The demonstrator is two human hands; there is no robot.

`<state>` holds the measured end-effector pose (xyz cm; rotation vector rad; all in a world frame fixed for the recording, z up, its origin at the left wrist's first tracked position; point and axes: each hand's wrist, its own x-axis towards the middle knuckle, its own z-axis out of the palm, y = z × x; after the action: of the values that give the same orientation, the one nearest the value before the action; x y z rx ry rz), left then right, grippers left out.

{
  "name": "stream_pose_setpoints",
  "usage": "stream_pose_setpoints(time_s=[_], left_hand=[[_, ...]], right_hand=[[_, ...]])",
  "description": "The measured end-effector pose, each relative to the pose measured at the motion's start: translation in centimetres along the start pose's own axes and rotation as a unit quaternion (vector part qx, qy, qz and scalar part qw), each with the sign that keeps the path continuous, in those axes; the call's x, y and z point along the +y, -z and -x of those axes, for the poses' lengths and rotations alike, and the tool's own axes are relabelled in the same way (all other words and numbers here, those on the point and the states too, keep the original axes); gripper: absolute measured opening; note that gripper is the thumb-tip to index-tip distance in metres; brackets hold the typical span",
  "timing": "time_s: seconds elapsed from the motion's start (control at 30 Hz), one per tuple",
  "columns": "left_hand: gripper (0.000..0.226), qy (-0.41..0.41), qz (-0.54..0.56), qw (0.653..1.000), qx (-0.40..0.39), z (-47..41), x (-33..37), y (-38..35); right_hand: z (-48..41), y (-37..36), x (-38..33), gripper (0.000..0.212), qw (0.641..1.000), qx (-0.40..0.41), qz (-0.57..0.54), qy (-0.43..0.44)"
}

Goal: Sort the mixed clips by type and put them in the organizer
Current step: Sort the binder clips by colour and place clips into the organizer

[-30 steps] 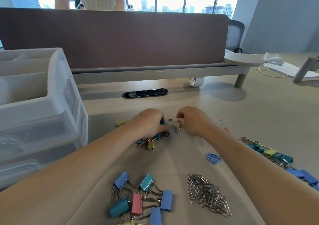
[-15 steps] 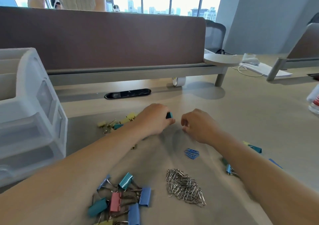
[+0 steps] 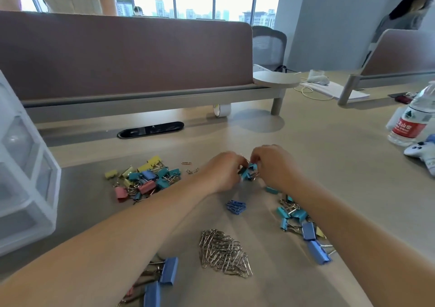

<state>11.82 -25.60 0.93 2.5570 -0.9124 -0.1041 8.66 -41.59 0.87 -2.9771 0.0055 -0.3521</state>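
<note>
1. A tangle of teal binder clips (image 3: 248, 175) sits straight beyond the silver paper clip pile (image 3: 223, 252), between both hands
2. The left hand (image 3: 223, 172) and right hand (image 3: 275, 167) pinch it with curled fingers, one from each side, equally near
3. The organizer (image 3: 26, 165) stands far left of the pile

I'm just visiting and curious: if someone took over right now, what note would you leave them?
Hands: left hand and right hand both pinch a teal binder clip cluster.
Things: silver paper clips piled nearest; blue paper clips just beyond; left binder clip heap; right binder clip heap; organizer far left.
Done: paper clips mostly grouped.
Left: sort binder clips, fill organizer; its contents are unclear.
</note>
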Motion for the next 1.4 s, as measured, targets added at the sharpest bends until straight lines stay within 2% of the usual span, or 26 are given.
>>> stream_pose_setpoints(time_s=[0.13,0.33,0.77,0.97,1.07,1.17,1.4], left_hand=[[0.043,-0.008,0.014,1.0,0.004,0.3,0.0,0.3],[0.029,-0.008,-0.015,0.999,0.041,2.6,-2.1,2.9],[0.021,0.131,-0.084,0.985,0.067,8.8,-10.4,8.1],[0.026,0.132,-0.099,0.985,0.06,9.5,-11.7,8.2],[0.037,0.139,-0.102,0.983,0.066,9.5,-12.2,8.2],[0.038,0.146,-0.099,0.982,0.07,9.5,-12.5,8.4],[0.033,0.141,-0.079,0.985,0.063,9.6,-13.1,7.9]], right_hand=[[0.1,0.1,-0.3,0.027,0.999,0.001,-0.035,-0.018],[0.1,-0.2,-3.2,0.026,0.997,0.0,-0.073,0.003],[-1.5,-1.8,-12.5,0.028,0.988,-0.069,-0.11,0.085],[-1.9,-2.1,-15.2,0.04,0.978,-0.13,-0.107,0.126],[-1.6,-2.1,-15.9,0.044,0.97,-0.142,-0.111,0.161],[-1.4,-2.9,-16.0,0.051,0.968,-0.15,-0.106,0.173],[-1.7,-3.6,-16.4,0.042,0.972,-0.13,-0.101,0.169]])
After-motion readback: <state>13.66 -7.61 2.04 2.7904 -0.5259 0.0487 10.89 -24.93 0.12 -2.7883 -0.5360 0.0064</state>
